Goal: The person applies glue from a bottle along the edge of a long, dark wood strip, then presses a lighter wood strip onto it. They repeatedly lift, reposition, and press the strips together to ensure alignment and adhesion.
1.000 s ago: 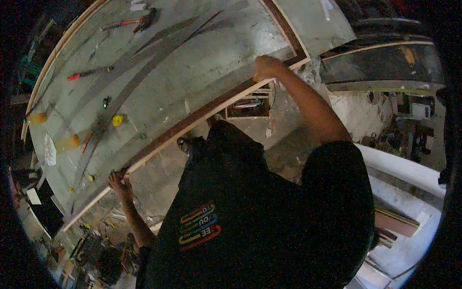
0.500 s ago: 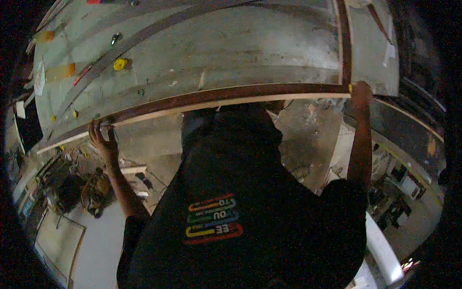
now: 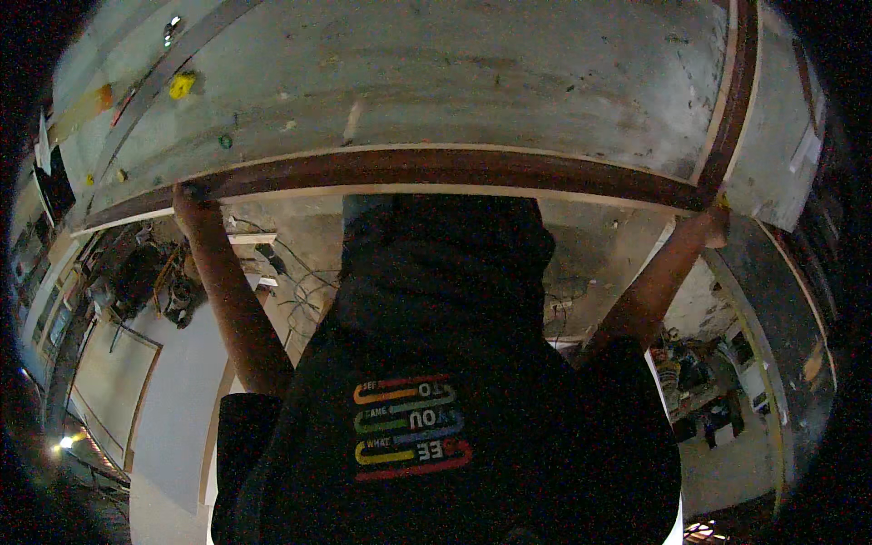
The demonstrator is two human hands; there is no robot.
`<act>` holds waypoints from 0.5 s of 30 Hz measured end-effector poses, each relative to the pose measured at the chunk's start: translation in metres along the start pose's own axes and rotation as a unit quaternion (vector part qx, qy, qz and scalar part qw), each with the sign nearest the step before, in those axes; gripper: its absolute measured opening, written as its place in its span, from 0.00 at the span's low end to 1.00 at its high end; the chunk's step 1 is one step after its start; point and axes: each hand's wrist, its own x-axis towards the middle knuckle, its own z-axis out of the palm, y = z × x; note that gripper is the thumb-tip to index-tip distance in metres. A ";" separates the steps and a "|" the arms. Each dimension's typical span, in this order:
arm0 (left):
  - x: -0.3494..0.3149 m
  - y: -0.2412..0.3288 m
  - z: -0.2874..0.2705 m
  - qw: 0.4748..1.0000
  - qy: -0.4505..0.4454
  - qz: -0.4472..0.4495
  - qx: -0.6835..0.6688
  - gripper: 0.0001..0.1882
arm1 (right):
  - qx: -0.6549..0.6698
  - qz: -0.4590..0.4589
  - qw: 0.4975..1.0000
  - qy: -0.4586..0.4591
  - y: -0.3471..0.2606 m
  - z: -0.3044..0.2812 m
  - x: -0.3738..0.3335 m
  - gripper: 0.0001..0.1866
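Note:
A long wooden frame piece (image 3: 436, 170), dark brown with pale edges, lies along the near edge of the grey worktable (image 3: 454, 91). At the right it meets a second brown piece (image 3: 738, 100) in a corner. My left hand (image 3: 193, 211) is closed on the near piece towards its left end, its fingertips partly lost in the dark. My right hand (image 3: 716, 225) grips the frame at the right corner. A small yellow bit (image 3: 723, 199) shows at its fingers; I cannot make out what it is.
On the table lie a yellow lump (image 3: 182, 85), a small green ring (image 3: 226, 142) and a dark, shiny small item (image 3: 172, 31). Cables (image 3: 304, 272) and clutter (image 3: 136, 282) are on the floor at left. A white panel (image 3: 177, 409) stands lower left.
The view has shifted, so the frame corner appears farther right and lower. My left hand's spread fingers have closed in on the wood. My right hand stays at the corner, its forearm now slanting more.

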 end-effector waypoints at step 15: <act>-0.028 0.047 0.007 0.951 0.056 0.074 0.294 0.09 | 0.635 0.223 0.731 0.110 -0.036 -0.060 -0.088 0.13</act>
